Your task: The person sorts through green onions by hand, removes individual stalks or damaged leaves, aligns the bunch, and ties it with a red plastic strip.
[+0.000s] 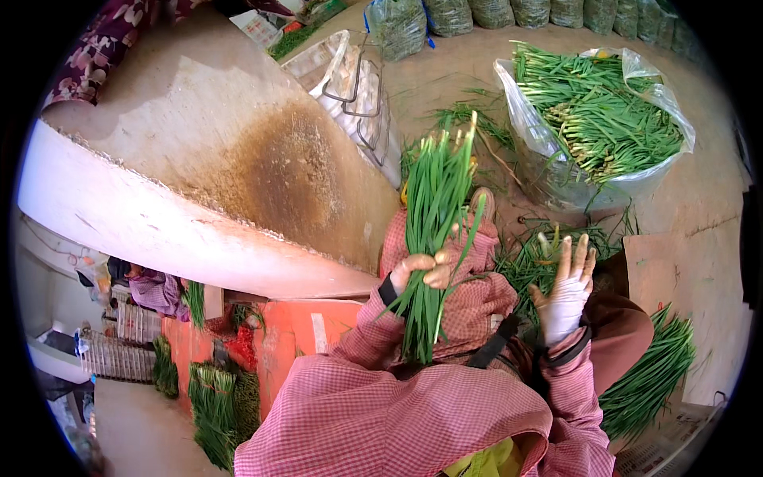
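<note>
My left hand [413, 269] grips a bunch of garlic chives [435, 187] around its lower part, with the pale cut ends pointing away from me. The bunch stands over my lap, and one or two leaves droop out to its right side. Raised to the right, my right hand [566, 292] has its fingers stretched out and holds nothing. White tape or a thin glove wraps its palm and wrist. Loose chives [520, 274] lie just left of that hand. Beyond them stands a clear plastic bag [556, 181] heaped with chives [596, 115].
A stained slab-like surface [294, 167] fills the upper left, with a white wire-handled crate [369, 119] beside it. More chives [652, 374] lie at right near a cardboard sheet [656, 274]. Tied bundles [213, 401] are at lower left. Filled bags [451, 16] line the back. Another person's patterned sleeve [99, 52] shows.
</note>
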Tool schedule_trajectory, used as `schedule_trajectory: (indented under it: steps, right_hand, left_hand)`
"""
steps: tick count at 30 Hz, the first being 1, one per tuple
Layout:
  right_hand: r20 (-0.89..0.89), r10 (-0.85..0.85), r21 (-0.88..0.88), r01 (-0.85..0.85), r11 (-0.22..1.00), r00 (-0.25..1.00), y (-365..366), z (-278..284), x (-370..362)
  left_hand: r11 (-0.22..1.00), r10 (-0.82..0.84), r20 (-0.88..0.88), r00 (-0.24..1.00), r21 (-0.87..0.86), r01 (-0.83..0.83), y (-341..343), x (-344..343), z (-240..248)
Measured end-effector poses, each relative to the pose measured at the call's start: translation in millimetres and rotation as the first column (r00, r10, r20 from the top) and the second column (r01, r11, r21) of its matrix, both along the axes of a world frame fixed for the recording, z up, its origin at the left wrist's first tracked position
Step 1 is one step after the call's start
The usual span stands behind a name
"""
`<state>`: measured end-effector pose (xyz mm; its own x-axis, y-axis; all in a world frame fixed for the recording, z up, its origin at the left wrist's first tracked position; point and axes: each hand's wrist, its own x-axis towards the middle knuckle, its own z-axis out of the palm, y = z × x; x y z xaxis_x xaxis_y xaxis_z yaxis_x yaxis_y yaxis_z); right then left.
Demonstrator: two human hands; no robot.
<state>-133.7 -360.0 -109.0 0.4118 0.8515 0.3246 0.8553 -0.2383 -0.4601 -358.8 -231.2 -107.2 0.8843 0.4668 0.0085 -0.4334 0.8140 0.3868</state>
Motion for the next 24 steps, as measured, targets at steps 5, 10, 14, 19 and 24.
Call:
schedule_trajectory:
  steps: [5, 10, 14, 19, 24]
  right_hand:
    - [0.185, 0.309, 0.381, -0.358, 0.852, 0.933, 4.3, -4.4, -53.4]
    - [0.152, 0.676, 0.453, -0.659, 0.601, 0.721, 27.6, 10.1, -68.4]
    - [0.137, 0.656, 0.371, -0.653, 0.660, 0.742, 11.5, 8.6, -66.4]
    - [0.205, 0.715, 0.332, -0.734, 0.592, 0.669, -8.2, 20.3, -62.2]
    - [-0.387, 0.783, 0.494, -0.608, 0.622, 0.487, -53.5, 48.0, -24.1]
  left_hand:
    - [0.980, 0.132, 0.225, 0.966, -0.176, -0.093, 5.0, 22.0, 2.4]
    - [0.980, 0.080, 0.303, 0.950, -0.199, -0.019, 10.0, 31.7, -7.9]
    - [0.985, 0.079, 0.356, 0.931, -0.172, -0.017, 7.4, 33.9, -6.5]
    - [0.975, 0.078, 0.378, 0.923, -0.223, 0.009, 10.2, 34.1, -8.7]
    - [0.991, 0.049, 0.346, 0.937, -0.132, -0.004, 30.5, 6.0, -11.2]
